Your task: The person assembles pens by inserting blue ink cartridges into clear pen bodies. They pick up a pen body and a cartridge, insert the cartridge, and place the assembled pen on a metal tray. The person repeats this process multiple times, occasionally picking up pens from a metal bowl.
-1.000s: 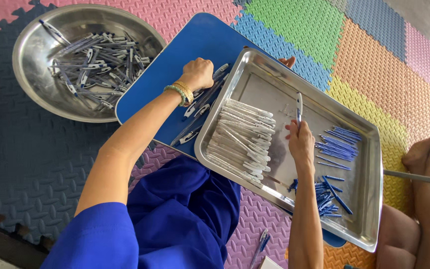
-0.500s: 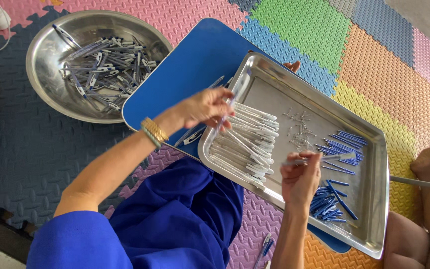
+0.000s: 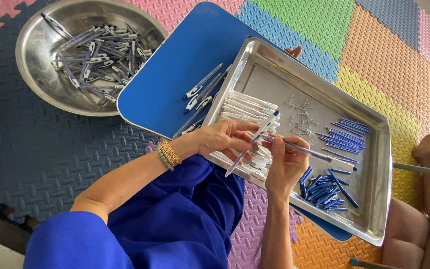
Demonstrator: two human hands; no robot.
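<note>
Both hands meet over the near left part of a steel tray (image 3: 374,164) that rests on a blue board (image 3: 175,84) across the person's lap. The left hand (image 3: 225,138), with a beaded bracelet (image 3: 167,154) at the wrist, is closed in a pinch on a white pen barrel (image 3: 247,149); the barrel's long axis runs on a slant from upper right, near the fingertips, down to lower left, towards the person's body. The right hand (image 3: 285,162) is curled around a thin blue refill (image 3: 304,148), which lies almost crosswise to the barrel, its long end pointing right and slightly down over the tray. The refill's left end and the barrel's upper end sit just beside each other between the two hands, though I cannot tell for sure whether they touch (the fingers cover that spot). Under the left hand lies a row of white barrels (image 3: 245,107), stacked side by side. Further right in the tray are small metal springs (image 3: 302,119), a bundle of blue refills (image 3: 347,137) and a loose heap of short blue parts (image 3: 327,189). A few finished pens (image 3: 202,92) lie on the board beside the tray, and a round steel bowl (image 3: 41,84) on the foam floor mat (image 3: 41,154) holds many more.
</note>
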